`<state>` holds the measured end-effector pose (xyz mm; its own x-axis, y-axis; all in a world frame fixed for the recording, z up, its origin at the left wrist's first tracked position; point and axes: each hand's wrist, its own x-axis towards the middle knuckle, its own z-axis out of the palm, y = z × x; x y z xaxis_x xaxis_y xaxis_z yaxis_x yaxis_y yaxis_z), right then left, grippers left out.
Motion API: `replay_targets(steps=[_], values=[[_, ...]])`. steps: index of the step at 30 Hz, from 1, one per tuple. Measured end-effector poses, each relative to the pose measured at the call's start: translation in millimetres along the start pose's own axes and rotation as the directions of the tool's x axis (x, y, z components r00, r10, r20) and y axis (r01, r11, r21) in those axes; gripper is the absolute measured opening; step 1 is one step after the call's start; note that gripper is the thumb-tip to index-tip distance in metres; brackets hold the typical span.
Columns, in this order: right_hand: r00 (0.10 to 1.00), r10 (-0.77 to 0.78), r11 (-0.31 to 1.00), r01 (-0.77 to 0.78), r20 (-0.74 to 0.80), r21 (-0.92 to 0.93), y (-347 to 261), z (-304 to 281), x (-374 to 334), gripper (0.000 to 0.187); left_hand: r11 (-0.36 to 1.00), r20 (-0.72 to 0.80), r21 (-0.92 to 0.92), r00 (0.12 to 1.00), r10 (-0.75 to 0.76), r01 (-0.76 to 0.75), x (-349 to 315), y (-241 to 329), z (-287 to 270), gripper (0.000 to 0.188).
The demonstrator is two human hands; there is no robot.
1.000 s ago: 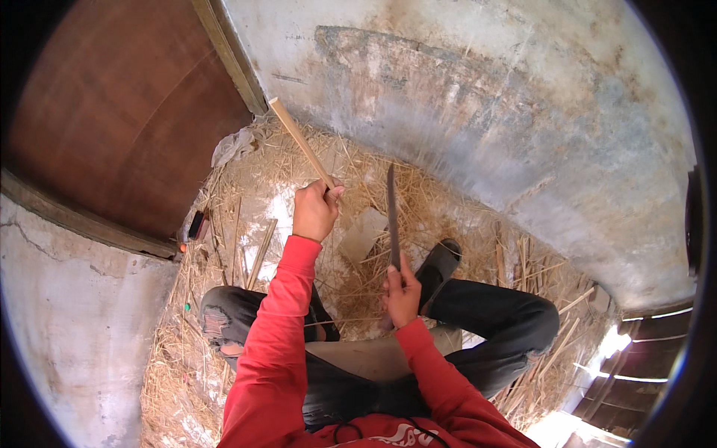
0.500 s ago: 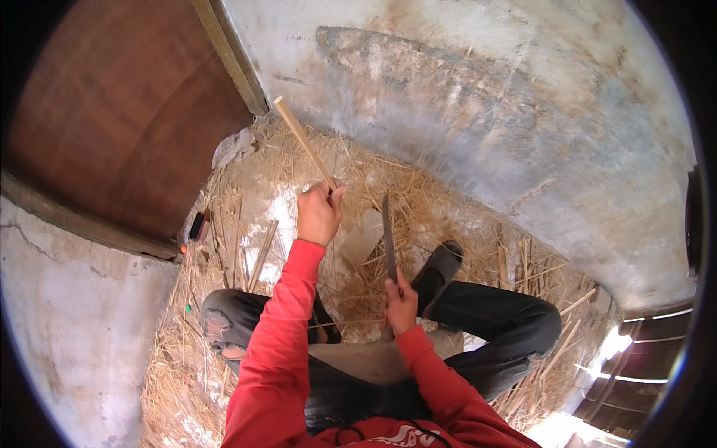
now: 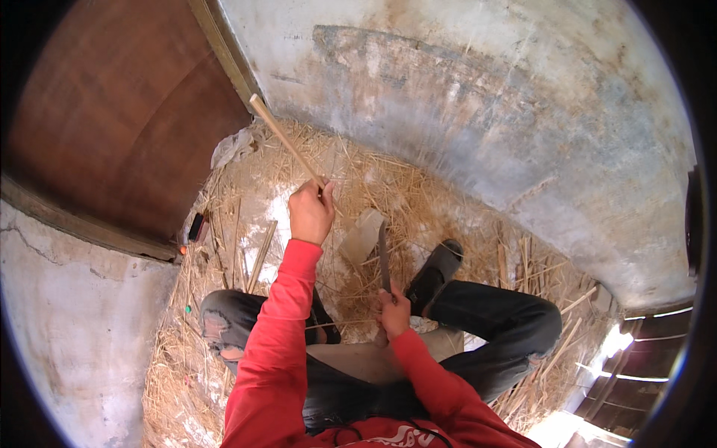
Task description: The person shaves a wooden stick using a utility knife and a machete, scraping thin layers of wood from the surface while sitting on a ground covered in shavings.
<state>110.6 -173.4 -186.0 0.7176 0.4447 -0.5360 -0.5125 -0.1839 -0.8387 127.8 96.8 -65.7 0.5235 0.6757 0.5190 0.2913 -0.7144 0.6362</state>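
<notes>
My left hand (image 3: 311, 212) is closed round the lower end of a pale, smooth wooden stick (image 3: 284, 137). The stick slants up and to the left, off the floor. Low in front of my lap, my right hand (image 3: 393, 309) grips a long, dark-bladed knife (image 3: 384, 257), its blade pointing away from me. The knife's handle is mostly covered by my fingers. Stick and blade are apart. A tan cloth (image 3: 358, 360) lies across my lap, and a thin strip (image 3: 347, 323) crosses just above it.
Straw and shavings (image 3: 418, 194) cover the floor round my crossed legs. A flat pale block (image 3: 363, 237) lies ahead. Split sticks (image 3: 262, 256) lie at left, more sticks (image 3: 567, 345) at right. A stained wall (image 3: 478, 112) and a brown door (image 3: 127, 127) stand beyond.
The left hand and stick have shifted slightly left, and the stick leans further left. My right hand has drawn the knife back toward my lap.
</notes>
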Motion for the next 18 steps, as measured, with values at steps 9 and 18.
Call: replay_targets(steps=[9, 18], values=[[0.772, -0.625, 0.772, 0.633, -0.115, 0.058, -76, 19, -13, 0.051, 0.998, 0.036, -0.025, 0.997, -0.064, 0.065, -2, 16, -3, 0.012], [0.865, -0.487, 0.767, 0.489, 0.119, -0.416, 71, -21, 64, 0.052, 0.994, 0.081, -0.076, 0.994, -0.067, 0.073, -8, 17, -4, 0.012]])
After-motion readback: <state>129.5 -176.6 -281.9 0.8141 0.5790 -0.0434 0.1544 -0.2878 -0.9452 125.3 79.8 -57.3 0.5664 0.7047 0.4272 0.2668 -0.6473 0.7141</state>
